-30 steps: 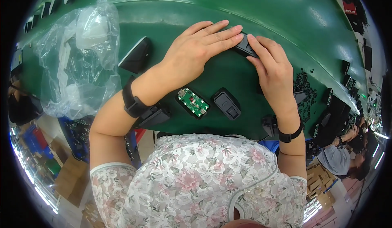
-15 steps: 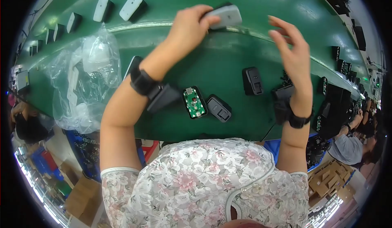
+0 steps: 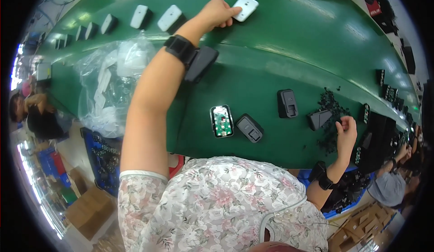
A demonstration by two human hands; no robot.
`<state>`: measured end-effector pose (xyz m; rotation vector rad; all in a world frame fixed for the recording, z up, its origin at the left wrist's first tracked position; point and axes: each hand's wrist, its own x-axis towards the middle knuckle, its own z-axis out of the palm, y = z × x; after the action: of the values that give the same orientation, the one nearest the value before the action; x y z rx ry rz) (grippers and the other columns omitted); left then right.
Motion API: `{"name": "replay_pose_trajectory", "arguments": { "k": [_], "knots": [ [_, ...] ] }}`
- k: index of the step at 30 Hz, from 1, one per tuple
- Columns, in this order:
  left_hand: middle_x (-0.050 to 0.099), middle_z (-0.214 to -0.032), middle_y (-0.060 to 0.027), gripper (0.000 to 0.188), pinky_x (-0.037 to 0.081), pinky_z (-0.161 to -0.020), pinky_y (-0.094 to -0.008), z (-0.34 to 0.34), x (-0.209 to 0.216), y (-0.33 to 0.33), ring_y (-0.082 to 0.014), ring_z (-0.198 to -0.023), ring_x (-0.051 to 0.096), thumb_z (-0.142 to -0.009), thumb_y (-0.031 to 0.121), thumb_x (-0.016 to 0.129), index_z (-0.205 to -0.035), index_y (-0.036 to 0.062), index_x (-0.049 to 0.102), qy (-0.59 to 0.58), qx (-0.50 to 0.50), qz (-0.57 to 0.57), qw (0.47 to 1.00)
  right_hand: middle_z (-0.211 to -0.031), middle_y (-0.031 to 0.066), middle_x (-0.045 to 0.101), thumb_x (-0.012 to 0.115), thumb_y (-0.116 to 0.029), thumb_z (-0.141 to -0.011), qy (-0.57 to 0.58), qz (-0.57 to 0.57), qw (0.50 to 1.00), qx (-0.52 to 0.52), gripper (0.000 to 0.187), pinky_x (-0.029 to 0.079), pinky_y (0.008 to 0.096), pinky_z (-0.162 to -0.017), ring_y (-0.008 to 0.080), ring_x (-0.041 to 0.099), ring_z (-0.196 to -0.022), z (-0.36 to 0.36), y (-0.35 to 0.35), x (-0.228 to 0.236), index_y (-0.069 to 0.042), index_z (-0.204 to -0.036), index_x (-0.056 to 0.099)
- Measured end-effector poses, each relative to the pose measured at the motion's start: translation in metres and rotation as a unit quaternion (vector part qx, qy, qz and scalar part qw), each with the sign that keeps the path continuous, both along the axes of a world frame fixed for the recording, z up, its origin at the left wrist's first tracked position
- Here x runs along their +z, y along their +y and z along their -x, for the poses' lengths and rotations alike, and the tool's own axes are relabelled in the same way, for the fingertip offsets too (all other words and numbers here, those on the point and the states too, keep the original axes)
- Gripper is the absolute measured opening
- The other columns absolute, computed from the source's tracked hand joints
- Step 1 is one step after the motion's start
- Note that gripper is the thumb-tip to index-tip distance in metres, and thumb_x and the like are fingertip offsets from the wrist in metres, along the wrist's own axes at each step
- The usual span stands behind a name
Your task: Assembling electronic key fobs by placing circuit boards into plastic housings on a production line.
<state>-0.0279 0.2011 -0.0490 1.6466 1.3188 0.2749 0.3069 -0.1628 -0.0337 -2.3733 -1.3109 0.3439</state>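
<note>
At the far side of the green table, my left hand (image 3: pixel 218 13) has its thumb on the near-left edge of a white-faced plastic device (image 3: pixel 246 8), its fingers curled beneath. Over on the right, my right hand (image 3: pixel 346 134) is closed, fingertips drawn together beside scattered small black parts (image 3: pixel 330 103); anything in the pinch is too small to name. A small black case (image 3: pixel 319 119) lies by those parts. In front of me sits an open housing with a green circuit board (image 3: pixel 222 121). Two black plastic housings (image 3: pixel 250 128) (image 3: pixel 287 103) lie to its right.
A row of white-faced devices (image 3: pixel 171 19) runs along the far left. Clear plastic bags (image 3: pixel 108 85) with white pieces lie at left. Black boxes (image 3: pixel 379 139) and circuit boards stand at right. Blue bins (image 3: pixel 97 155) sit below the table edge; co-workers are at both sides.
My left hand has carried the white-faced device farther away across the table. My right hand has come down and nearer, from open in the air to closed beside the small black parts.
</note>
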Motion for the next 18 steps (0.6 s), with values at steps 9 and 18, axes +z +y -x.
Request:
{"name": "replay_pose_trajectory", "arguments": {
  "k": [9,18],
  "knots": [
    [0.066,-0.071,-0.0093,0.036,0.051,-0.058,-0.032,0.096,0.057,-0.033,-0.0181,-0.059,0.062,-0.091,0.038,0.058,-0.096,0.0023,0.059,-0.08,0.076,-0.247,0.963,-0.065,-0.0005,0.05,0.065,-0.014,-0.087,-0.01,-0.05,0.998,-0.04,0.017,0.039,0.0231,-0.055,0.0072,0.043,-0.059,-0.018,-0.013,-0.024,-0.001,-0.081,0.055],
    [0.067,-0.097,-0.013,0.017,0.049,-0.078,-0.0385,0.288,0.055,-0.149,-0.0328,-0.087,0.063,-0.082,0.019,0.064,-0.094,0.0086,0.069,0.305,0.223,-0.288,0.88,-0.067,-0.0012,0.053,0.062,-0.024,-0.091,0.035,-0.139,0.976,-0.163,0.022,0.04,0.0204,-0.051,0.0066,0.05,-0.056,-0.031,-0.015,-0.022,-0.005,-0.084,0.054]
  ]
}}
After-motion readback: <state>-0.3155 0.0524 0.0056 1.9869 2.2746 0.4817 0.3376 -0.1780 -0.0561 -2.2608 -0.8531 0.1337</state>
